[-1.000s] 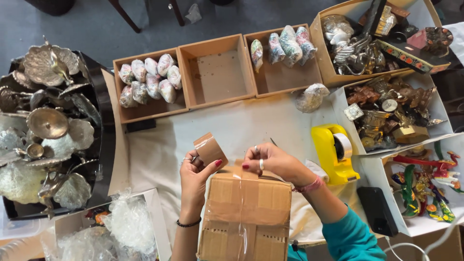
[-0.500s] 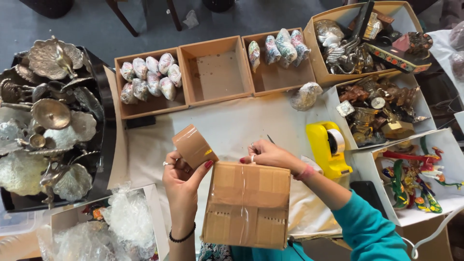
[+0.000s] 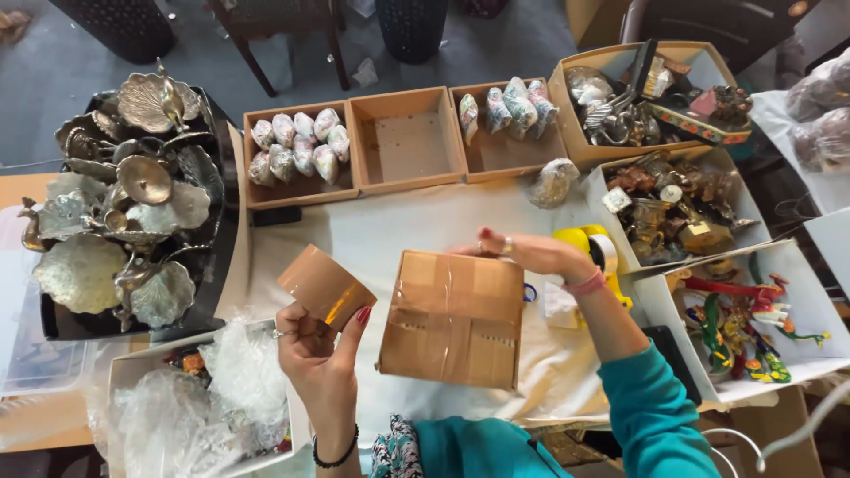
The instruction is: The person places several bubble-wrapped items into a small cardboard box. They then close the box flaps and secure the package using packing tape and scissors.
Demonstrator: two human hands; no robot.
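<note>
The left hand (image 3: 320,354) has carried the tape roll (image 3: 326,287) out to the left, away from the box (image 3: 453,317), where a second ago it was right against the box's top edge. Its fingers are curled around the roll from below, gripping it, with the roll tilted and held up off the cloth (image 3: 381,235). The right hand (image 3: 531,252) has stayed at the far edge of the box, fingers stretched flat and pressing there rather than closed on anything; whether a tape end lies under them I cannot tell. The box sits shut on the cloth just in front of the person, brown tape shining across its top. Beside the right wrist stands a yellow dispenser (image 3: 591,250), partly hidden by the hand. Beyond the box is a row of three trays (image 3: 403,146), the middle one bare inside. To the left lies a heap of metal dishes (image 3: 124,212), and bubble wrap (image 3: 212,398) lies near the left hand.
</note>
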